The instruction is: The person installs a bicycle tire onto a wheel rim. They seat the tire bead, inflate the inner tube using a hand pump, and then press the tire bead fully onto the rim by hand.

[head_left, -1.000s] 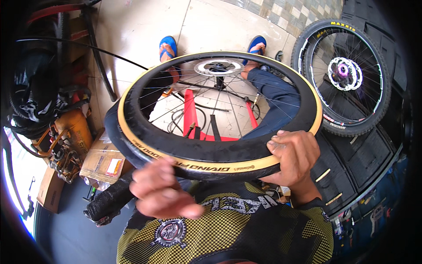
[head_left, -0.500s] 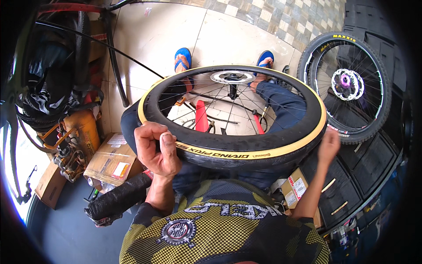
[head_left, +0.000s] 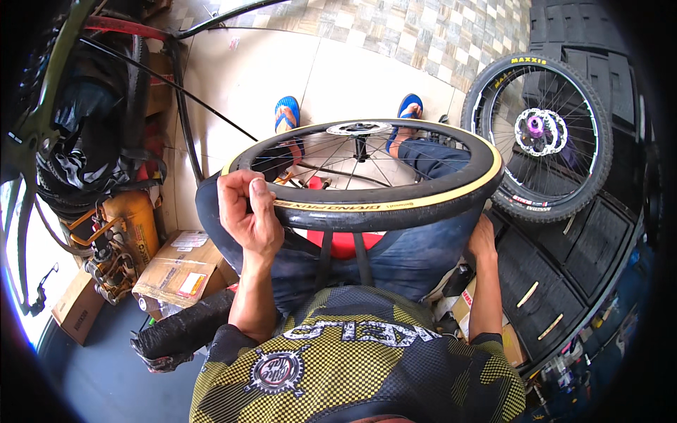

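Tan-sidewall bicycle wheel (head_left: 370,196), frame centre, tilted; left hand (head_left: 248,215) against its left edge, right hand (head_left: 482,240) just below its right; cannot tell whether either grips.

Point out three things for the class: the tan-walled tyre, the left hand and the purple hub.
Tan-walled tyre (head_left: 395,206), head view: tan sidewall, near side.
Left hand (head_left: 252,224), head view: middle of the palm.
Purple hub (head_left: 536,127), head view: its centre.
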A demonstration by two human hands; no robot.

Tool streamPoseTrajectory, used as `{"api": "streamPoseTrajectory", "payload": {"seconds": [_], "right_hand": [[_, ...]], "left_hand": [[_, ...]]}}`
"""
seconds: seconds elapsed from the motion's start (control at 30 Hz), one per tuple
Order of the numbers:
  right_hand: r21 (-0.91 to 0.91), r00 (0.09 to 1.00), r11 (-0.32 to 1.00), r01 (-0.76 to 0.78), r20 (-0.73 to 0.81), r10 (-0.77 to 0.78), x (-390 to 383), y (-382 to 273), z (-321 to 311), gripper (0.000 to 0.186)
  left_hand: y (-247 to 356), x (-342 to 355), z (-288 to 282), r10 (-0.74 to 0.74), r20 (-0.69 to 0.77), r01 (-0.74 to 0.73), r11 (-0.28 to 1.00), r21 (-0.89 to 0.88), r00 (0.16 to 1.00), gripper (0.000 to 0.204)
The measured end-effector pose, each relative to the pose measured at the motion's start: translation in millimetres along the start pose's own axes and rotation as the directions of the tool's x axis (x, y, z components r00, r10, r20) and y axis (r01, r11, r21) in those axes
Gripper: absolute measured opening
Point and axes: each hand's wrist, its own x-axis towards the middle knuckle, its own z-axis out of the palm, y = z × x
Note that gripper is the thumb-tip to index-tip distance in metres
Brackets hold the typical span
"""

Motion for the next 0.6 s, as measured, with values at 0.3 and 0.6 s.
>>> {"api": "streamPoseTrajectory", "payload": {"seconds": [0.3, 0.6], "right_hand": [[-0.011, 0.702, 0.988, 0.157, -0.702, -0.12, 56, -109, -179, 0.012], [-0.182, 0.566, 0.852, 0.491, -0.676, -0.471, 131, -266, -152, 0.051]], "left_hand": [[-10, 7, -2, 0.075, 0.023, -0.076, 0.997, 0.009, 0.997, 0.021], [-9, 39, 11, 0.166, -0.063, -0.149, 0.964, 0.218, 0.984, 0.037]]}}
